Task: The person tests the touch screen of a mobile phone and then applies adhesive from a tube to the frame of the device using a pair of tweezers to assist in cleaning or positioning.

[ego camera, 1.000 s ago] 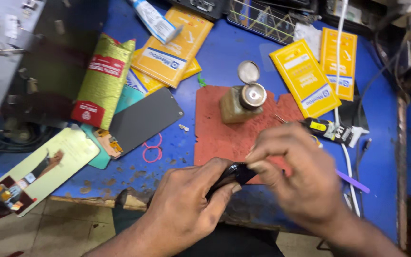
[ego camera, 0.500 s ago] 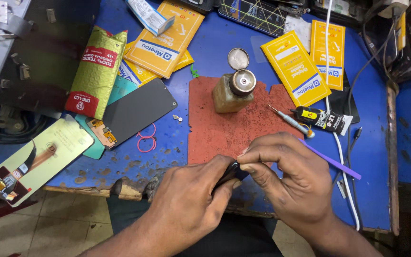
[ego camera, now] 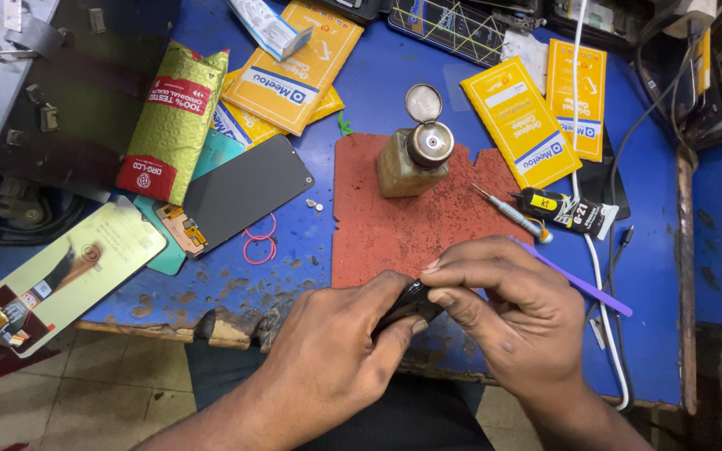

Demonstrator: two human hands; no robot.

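Two hands hold a small black part at the near edge of the blue table (ego camera: 378, 75).

The left hand (ego camera: 336, 359) grips the black part (ego camera: 407, 306) from below, and the right hand (ego camera: 507, 309) pinches its top with the fingertips. Behind them lie a red mat (ego camera: 394, 225), a glass bottle (ego camera: 407, 159), a screwdriver (ego camera: 511, 213) and a black screen (ego camera: 244, 192).

My left hand (ego camera: 327, 359) and right hand (ego camera: 507, 313) have slid toward the blue bench's (ego camera: 378, 92) near edge, off the red textured mat (ego camera: 403, 225), fingers closing tighter over the small black glossy part (ego camera: 407, 305)
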